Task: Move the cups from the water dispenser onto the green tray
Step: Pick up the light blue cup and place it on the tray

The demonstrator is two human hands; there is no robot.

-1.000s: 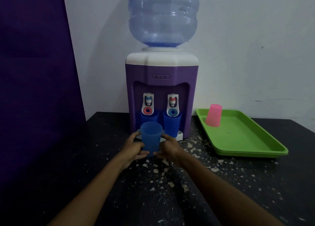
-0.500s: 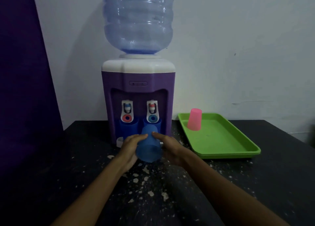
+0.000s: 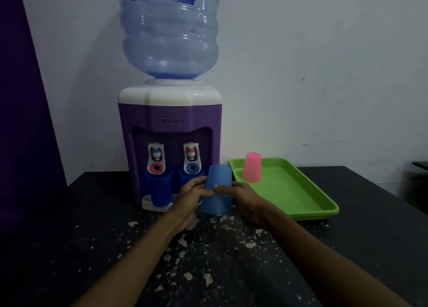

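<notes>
Just in front of the purple-and-white tabletop water dispenser [image 3: 170, 144], we hold a blue plastic cup [image 3: 217, 189] between our left hand [image 3: 194, 192] and right hand [image 3: 246, 200], both wrapped around it. A second ago it stood mouth-up; now it is flipped mouth-down and nearer the flat green plastic tray [image 3: 301, 191], so placing comes next. That tray holds one upturned pink plastic cup [image 3: 252, 167]. Another dark blue cup [image 3: 158, 187] sits under the dispenser's left tap, and one more under the right tap, mostly hidden.
</notes>
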